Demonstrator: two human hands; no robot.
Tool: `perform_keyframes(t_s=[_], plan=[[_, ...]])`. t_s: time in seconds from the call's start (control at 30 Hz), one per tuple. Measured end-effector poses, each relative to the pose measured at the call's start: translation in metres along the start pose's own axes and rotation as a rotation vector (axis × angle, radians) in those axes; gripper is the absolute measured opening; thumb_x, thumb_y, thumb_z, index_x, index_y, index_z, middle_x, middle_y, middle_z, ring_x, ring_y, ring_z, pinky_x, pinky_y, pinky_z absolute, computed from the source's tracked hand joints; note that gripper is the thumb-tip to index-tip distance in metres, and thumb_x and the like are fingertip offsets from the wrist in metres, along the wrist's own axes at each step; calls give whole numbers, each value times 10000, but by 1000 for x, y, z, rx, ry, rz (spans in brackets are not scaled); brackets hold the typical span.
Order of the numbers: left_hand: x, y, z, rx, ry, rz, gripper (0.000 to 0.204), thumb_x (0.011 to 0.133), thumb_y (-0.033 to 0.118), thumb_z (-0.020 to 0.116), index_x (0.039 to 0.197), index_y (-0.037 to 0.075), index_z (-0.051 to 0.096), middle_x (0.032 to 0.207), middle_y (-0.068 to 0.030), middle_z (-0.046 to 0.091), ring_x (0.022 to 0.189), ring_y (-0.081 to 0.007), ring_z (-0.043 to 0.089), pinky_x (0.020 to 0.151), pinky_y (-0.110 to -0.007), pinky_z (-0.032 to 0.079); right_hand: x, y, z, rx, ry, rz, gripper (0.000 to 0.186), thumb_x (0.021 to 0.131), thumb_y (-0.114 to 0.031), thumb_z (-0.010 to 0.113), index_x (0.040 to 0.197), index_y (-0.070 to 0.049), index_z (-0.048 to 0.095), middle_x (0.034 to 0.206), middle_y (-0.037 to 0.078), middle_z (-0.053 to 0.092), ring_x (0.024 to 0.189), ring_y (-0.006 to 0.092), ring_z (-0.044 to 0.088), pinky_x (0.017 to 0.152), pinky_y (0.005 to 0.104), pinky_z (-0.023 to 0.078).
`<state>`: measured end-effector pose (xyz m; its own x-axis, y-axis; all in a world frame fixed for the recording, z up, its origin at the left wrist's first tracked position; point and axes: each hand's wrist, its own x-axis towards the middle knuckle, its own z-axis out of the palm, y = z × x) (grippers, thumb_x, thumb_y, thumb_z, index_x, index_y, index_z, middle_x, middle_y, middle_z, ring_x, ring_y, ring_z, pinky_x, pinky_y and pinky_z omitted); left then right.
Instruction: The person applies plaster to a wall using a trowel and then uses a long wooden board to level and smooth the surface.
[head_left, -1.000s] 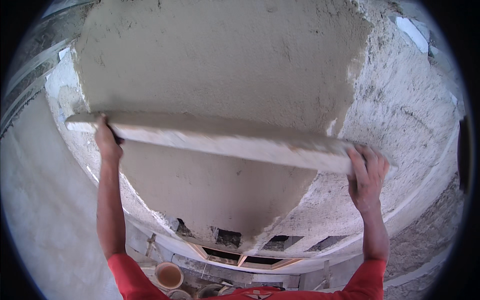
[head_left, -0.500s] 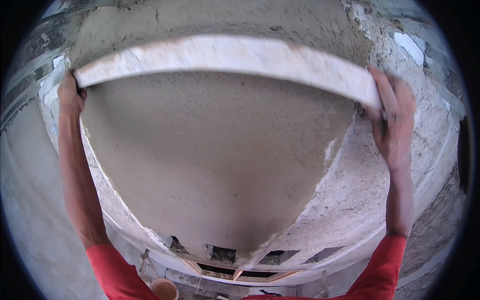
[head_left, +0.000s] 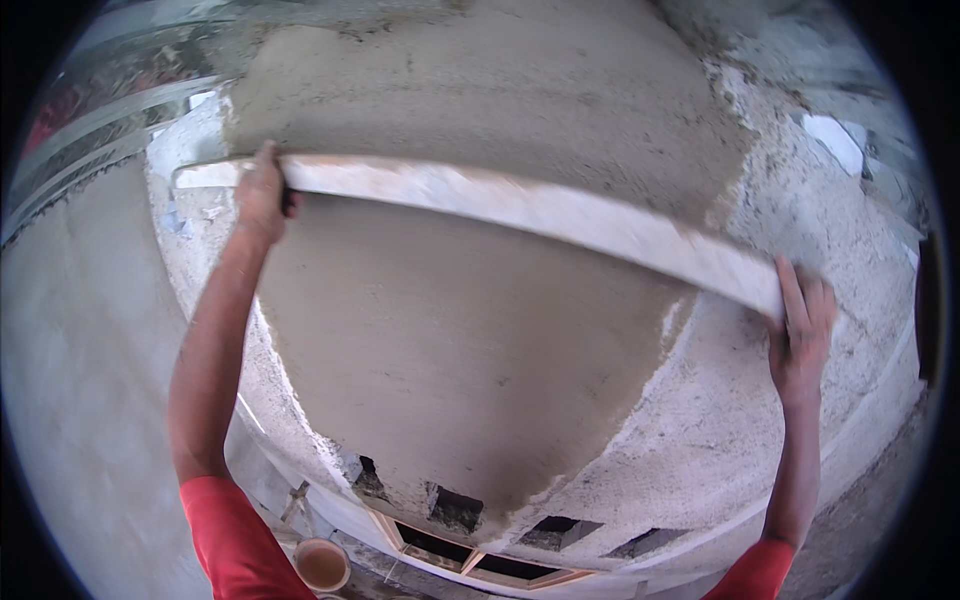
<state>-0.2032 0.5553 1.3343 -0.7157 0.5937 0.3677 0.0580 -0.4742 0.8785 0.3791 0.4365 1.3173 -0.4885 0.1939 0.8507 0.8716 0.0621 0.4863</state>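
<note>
left hand (head_left: 262,195) raised, fingers curled shut | right hand (head_left: 800,325) lower, fingers upright, gripping | arms outstretched

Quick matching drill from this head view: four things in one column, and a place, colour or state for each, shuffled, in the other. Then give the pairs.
Things:
1. Left hand
2. Right hand
3. Wet plaster
4. Bucket

Descriptions:
A. Smooth grey patch across the middle of the wall
B. Grips the straightedge near its higher end
C. Orange-brown, down at the lower edge by the red sleeve
D. Holds the straightedge at its lower end

Pairs: 1-B, 2-D, 3-A, 4-C
</note>
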Motion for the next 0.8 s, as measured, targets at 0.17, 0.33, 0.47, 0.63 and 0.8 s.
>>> perform_keyframes(t_s=[0.17,0.33,0.47,0.63,0.8], plan=[[-96,-30,27,-86,-209,-59,563,909,568,572,950,8,548,632,-55,496,450,-150,520,353,-285,390,-130,50,4,-8,-143,63,479,989,-279,490,1379,-1,482,1261,241,515,1179,430,467,1043,551,299],[-153,-77,15,-61,-179,-140,605,939,473,581,1072,-52,313,702,-99,494,414,-135,464,301,-275,353,-223,40,24,14,-169,55,463,1014,-275,446,1384,2,453,1274,254,506,1200,466,447,1031,589,302],[-113,-77,13,-92,-74,-87,500,951,407,566,1016,-37,346,659,-86,499,397,-121,462,284,-260,350,-176,20,30,31,-76,34,462,1010,-257,462,1412,-32,433,1280,251,505,1178,444,471,1006,563,338],[-34,-14,22,-64,34,25,387,980,368,500,826,16,543,518,-18,473,361,-128,457,293,-297,363,-55,14,21,-95,27,47,451,972,-162,522,1406,-55,461,1212,213,538,1120,376,512,960,505,382],[41,44,19,-166,93,111,350,908,405,506,856,60,533,662,-50,487,422,-148,449,345,-314,350,36,15,17,-156,87,19,513,967,-311,527,1424,-80,483,1200,175,538,1093,316,531,949,431,416]])
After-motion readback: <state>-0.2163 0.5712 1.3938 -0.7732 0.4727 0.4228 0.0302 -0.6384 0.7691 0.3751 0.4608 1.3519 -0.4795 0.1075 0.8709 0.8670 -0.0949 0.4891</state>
